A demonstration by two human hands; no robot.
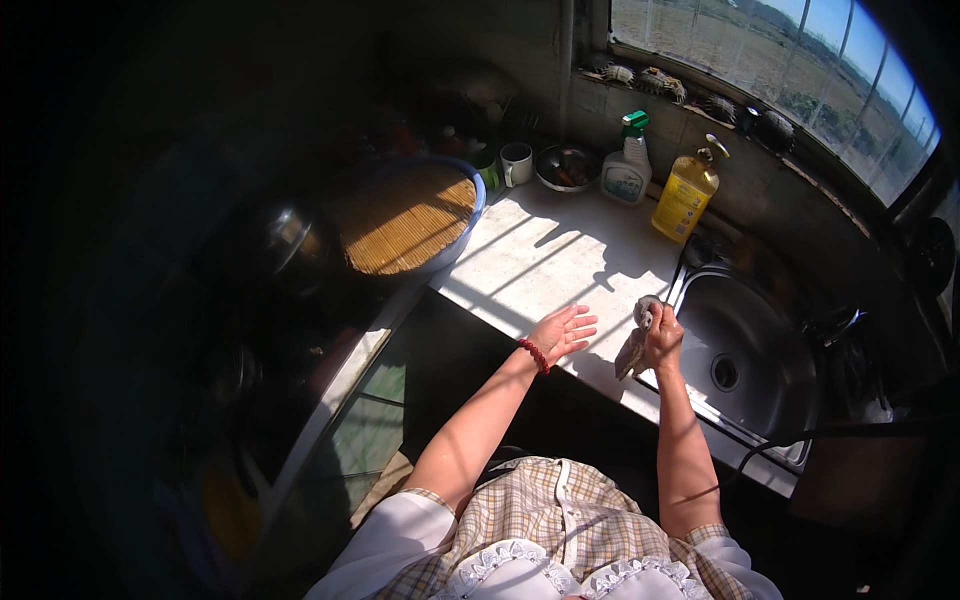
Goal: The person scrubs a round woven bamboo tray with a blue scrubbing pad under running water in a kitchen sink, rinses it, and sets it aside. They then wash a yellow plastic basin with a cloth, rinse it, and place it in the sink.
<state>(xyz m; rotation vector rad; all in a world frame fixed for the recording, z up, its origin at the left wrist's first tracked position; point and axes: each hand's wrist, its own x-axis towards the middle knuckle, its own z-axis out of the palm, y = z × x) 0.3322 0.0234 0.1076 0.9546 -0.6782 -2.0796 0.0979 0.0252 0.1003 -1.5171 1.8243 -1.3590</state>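
Note:
My left hand (564, 334), with a red beaded bracelet (535, 355) at its wrist, is over the front part of the white countertop (555, 247). Its fingers are apart and it holds nothing. A crumpled, greyish cloth (634, 352) is gripped in my right hand (664, 335), hanging down beside the left rim of the metal sink (757, 360). The sink's basin and drain are visible to the right of that hand.
A woven bamboo mat (412, 225) lies over a blue basin (478, 187) at the left. Along the back stand a white mug (517, 165), a metal bowl (568, 169), a spray bottle (626, 169) and a yellow pump bottle (685, 196). Beyond is a barred window.

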